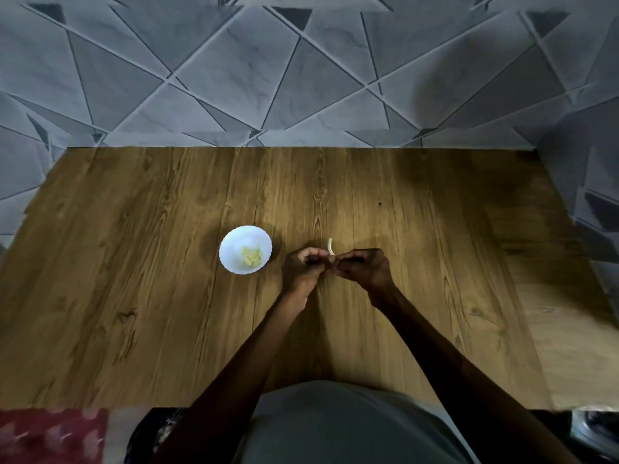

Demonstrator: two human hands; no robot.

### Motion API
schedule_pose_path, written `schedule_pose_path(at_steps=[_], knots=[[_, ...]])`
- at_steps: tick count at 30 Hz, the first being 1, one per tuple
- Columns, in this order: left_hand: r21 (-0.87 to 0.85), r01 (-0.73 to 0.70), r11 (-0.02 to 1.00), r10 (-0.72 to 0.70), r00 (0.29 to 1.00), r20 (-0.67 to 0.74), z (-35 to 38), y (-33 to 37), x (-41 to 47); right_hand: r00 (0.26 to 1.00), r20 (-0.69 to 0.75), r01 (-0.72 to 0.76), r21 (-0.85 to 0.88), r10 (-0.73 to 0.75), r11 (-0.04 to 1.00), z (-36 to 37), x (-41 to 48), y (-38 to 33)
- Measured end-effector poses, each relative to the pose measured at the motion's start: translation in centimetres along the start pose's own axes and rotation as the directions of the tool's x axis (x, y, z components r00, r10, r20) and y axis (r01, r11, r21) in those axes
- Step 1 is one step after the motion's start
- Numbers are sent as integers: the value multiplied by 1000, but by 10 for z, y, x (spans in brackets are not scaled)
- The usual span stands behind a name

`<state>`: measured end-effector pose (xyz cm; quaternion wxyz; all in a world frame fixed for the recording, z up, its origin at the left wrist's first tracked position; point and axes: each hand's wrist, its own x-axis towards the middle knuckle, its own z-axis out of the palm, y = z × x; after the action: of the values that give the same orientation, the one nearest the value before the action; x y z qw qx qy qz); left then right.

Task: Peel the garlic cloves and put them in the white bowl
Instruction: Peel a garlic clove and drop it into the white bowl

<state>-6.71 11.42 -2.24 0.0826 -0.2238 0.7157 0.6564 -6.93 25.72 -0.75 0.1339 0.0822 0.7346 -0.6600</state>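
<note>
Garlic [331, 253] pinched betw curled fingertips of L hand [303, 266] & R hand [365, 266], over table [134, 296] centre; pale skin strip [330, 244] sticks up. Bowl [231, 244] w/ peeled cloves [251, 257] near, to the left.

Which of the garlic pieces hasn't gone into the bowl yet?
The one pinched between the left hand and right hand, its pale skin strip sticking up; the peeled cloves lie in the white bowl.
</note>
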Motion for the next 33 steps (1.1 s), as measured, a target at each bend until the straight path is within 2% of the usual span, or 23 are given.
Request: schedule_pose_path(at_steps=[4, 9, 13, 19, 25, 29, 33], knots=[[39, -71, 997, 67, 992, 104, -4, 5, 0, 1000, 5, 26, -38, -26, 999, -1, -2, 0], [71, -101, 992, 86, 978, 191, -4, 6, 1, 998, -41, 49, -31, -50, 998, -2, -2, -3], [92, -113, 989, 93, 975, 200, -2, 5, 0, 995, -84, 49, -48, -52, 998, 3, -2, -2], [124, -151, 981, 130, 979, 160, 1, 6, -2, 993, -118, 19, 23, -16, 1000, 6, -2, 2], [126, -180, 976, 156, 971, 182, -2, 9, 2, 1000, -5, 8, 42, -8, 999, -4, 2, 0], [84, -225, 971, 205, 958, 202, -3, 10, 4, 1000, 16, -15, 115, 13, 993, -6, 2, -7], [79, -217, 973, 192, 950, 246, -6, 7, 4, 998, 59, -4, 99, -2, 995, -9, 1, -9]])
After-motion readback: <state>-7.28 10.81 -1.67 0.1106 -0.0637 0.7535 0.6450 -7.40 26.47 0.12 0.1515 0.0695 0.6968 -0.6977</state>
